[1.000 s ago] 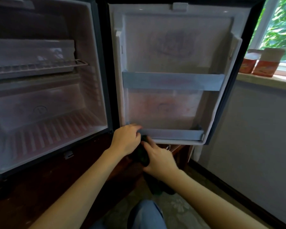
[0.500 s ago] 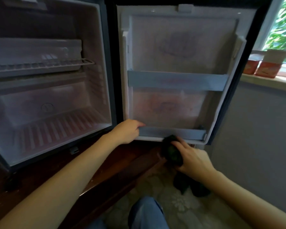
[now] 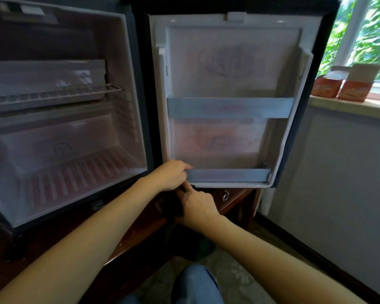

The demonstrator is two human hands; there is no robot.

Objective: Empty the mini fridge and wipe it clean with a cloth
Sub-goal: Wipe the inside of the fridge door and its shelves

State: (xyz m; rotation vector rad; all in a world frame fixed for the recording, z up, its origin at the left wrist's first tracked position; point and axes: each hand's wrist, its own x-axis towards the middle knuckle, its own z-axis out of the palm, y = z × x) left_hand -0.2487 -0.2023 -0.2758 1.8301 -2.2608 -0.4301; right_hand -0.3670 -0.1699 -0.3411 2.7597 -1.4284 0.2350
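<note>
Gripping the left end of the lower door rail [image 3: 228, 174], my left hand [image 3: 173, 175] has its fingers curled over it. My right hand [image 3: 199, 208] bunches the dark cloth [image 3: 172, 207] just below the open door [image 3: 233, 62] of the mini fridge [image 3: 131, 62]. Orange cartons [image 3: 326, 86] on the sill [image 3: 347, 106] carry print too blurred to read.

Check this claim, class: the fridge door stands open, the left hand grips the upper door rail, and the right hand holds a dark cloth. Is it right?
One slip. The head view shows the left hand gripping the lower door rail, not the upper door rail. The rest holds: the fridge door stands open and the right hand holds a dark cloth.
</note>
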